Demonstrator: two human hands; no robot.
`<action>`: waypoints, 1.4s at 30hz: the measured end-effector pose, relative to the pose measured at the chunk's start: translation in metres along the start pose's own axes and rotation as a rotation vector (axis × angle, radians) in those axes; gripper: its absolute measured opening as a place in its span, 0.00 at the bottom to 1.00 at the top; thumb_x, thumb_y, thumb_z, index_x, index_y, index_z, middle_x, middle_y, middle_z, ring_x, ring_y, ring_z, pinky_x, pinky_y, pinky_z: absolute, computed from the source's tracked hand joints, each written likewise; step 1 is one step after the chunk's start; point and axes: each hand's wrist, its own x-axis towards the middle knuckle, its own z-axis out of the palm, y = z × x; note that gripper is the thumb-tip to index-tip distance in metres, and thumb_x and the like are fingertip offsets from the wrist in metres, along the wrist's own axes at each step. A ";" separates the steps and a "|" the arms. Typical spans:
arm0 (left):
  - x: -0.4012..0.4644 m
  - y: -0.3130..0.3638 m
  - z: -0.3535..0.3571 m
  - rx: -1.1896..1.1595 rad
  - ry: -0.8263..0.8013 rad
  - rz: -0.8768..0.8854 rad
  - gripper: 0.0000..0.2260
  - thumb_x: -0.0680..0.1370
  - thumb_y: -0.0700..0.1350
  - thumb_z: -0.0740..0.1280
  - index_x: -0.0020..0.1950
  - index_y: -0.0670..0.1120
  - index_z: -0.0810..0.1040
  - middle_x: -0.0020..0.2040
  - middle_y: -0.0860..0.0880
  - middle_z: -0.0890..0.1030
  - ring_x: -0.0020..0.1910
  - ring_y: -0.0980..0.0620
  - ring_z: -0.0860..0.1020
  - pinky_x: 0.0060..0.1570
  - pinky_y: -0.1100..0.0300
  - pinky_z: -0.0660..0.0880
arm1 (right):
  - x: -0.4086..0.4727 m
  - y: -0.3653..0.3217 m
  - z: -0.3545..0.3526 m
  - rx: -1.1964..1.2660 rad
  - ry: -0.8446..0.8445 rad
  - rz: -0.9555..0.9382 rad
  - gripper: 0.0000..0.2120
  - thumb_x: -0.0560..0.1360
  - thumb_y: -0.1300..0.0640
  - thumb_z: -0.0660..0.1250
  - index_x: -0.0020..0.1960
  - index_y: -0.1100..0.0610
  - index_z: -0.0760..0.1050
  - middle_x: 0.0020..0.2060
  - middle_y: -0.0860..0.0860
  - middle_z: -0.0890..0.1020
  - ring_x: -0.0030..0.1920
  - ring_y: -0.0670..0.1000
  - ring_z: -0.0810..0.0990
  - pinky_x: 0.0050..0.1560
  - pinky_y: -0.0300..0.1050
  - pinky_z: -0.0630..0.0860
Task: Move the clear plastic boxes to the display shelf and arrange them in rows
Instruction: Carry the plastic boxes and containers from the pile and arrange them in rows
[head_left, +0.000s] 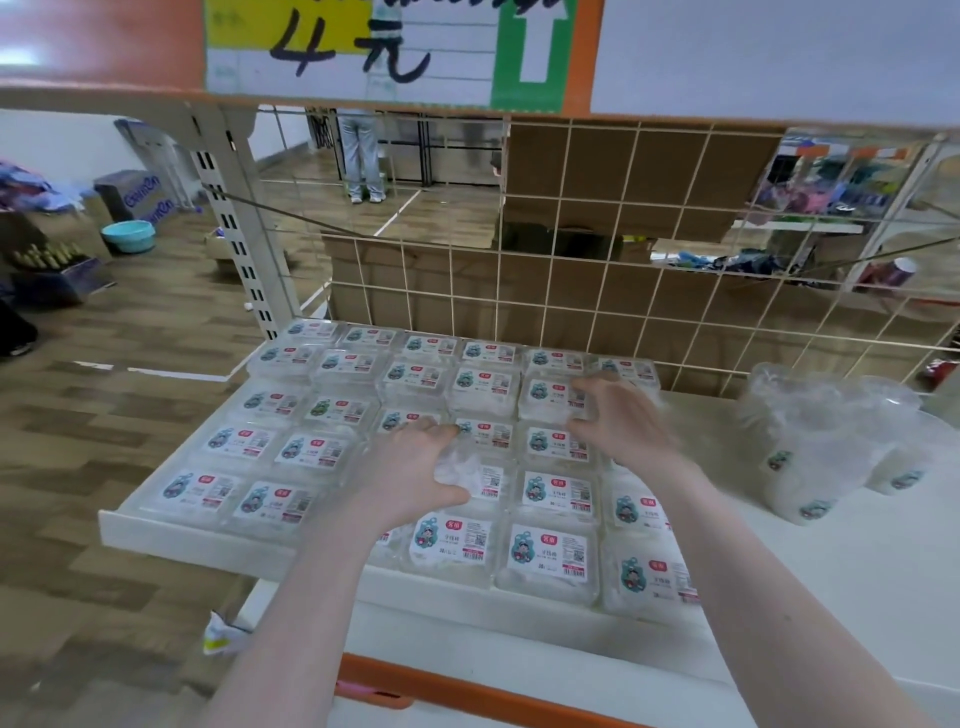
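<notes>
Left hand (415, 462) is lying on the clear plastic boxes (332, 410) around the middle of the shelf (197, 538), fingers curved and thumb hooked on the edge of one box (475, 475), so it looks like a loose grip on that one. The boxes fill the white shelf in neat rows, labels up, from the left edge toward the wire grid back panel (571, 291). Right hand (621, 415) sits further back and to the right, fingers spread out over the rear boxes, fingertips touching them; it's blurry, so can't tell if it's actually gripping anything. Far right, a loose pile of clear plastic bags (826, 441) with more labelled packs sits on the shelf.
</notes>
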 end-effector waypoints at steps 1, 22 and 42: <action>0.000 0.000 0.000 -0.005 0.002 0.000 0.32 0.74 0.56 0.67 0.75 0.52 0.60 0.75 0.50 0.62 0.71 0.50 0.64 0.59 0.57 0.69 | 0.000 0.000 0.001 -0.005 0.014 0.001 0.26 0.72 0.57 0.68 0.69 0.54 0.69 0.68 0.51 0.71 0.65 0.53 0.70 0.62 0.48 0.67; 0.007 0.010 -0.007 -0.025 -0.005 0.083 0.31 0.74 0.57 0.67 0.74 0.51 0.62 0.70 0.51 0.68 0.67 0.51 0.68 0.58 0.59 0.69 | -0.038 0.019 -0.005 -0.091 0.090 0.040 0.18 0.79 0.51 0.58 0.68 0.54 0.69 0.65 0.49 0.71 0.64 0.50 0.69 0.54 0.44 0.72; 0.026 0.043 0.006 -0.091 -0.124 0.248 0.31 0.72 0.55 0.70 0.73 0.54 0.64 0.70 0.52 0.66 0.64 0.51 0.70 0.62 0.55 0.70 | -0.085 0.053 0.020 -0.114 0.291 -0.007 0.13 0.73 0.60 0.69 0.57 0.62 0.79 0.56 0.56 0.80 0.58 0.58 0.77 0.55 0.50 0.75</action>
